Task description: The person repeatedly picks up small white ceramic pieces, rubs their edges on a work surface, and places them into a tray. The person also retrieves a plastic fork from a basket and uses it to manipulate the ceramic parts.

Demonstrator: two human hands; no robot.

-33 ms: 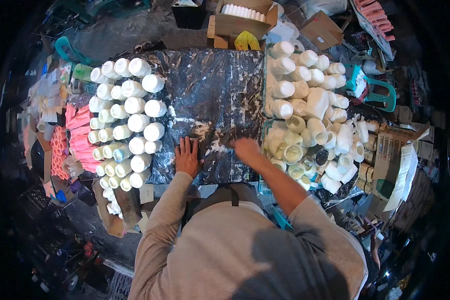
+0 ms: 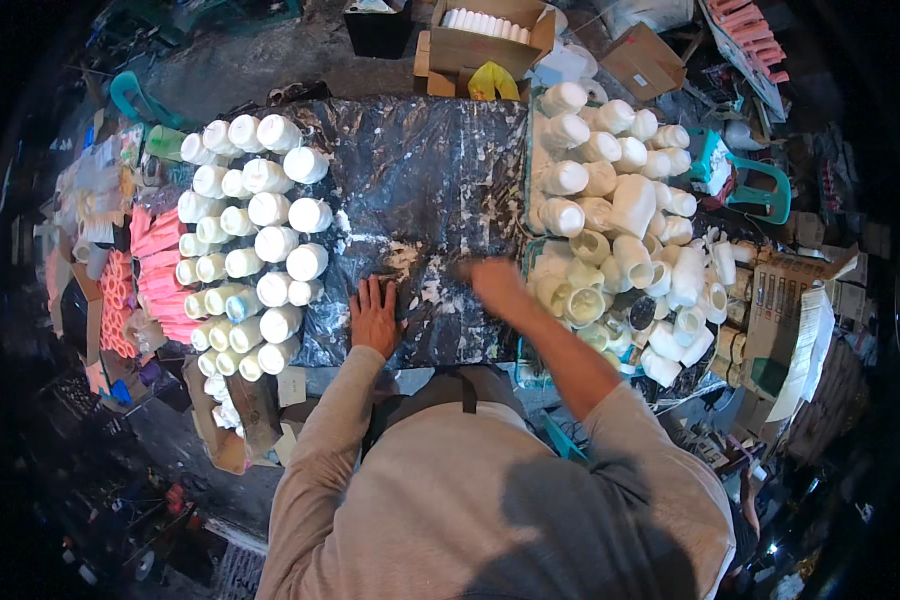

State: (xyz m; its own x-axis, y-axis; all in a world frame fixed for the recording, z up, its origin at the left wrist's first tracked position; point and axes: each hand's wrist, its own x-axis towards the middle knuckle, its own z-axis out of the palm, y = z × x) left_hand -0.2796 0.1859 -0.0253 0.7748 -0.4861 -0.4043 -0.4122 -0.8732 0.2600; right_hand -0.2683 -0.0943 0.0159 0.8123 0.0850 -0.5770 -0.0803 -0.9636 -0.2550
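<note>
1. My L hand (image 2: 374,315) lies palm-down nr the close edge of the desk, fingers a bit spread, flat on the black plastic cover (image 2: 405,225).
2. My R hand (image 2: 496,284) is over the same cover, fingers curled in, blurred; can't tell if they pinch anything. It's just beside the white flecks (image 2: 432,283), which lie btwn my hands.
3. Cover = middle of desk, wrinkled, runs from my waist to the far edge; that's the strip w/ room to move, up & down more than sideways.
4. L limit: rows of white rounded pcs (image 2: 268,209), inner row standing along the strip, well apart from R hand, nearer L.
5. R limit: heap of white hollow pcs (image 2: 633,205), some upright, some tipped over; R hand & forearm are nr its inner edge, so less room that side.
6. Far edge: cardboard box (image 2: 480,46) w/ white cylinders, yellow bag (image 2: 493,82) at its front.
7. Past the L rows: pink pcs (image 2: 158,270). Past the R heap: green chair (image 2: 784,190).
</note>
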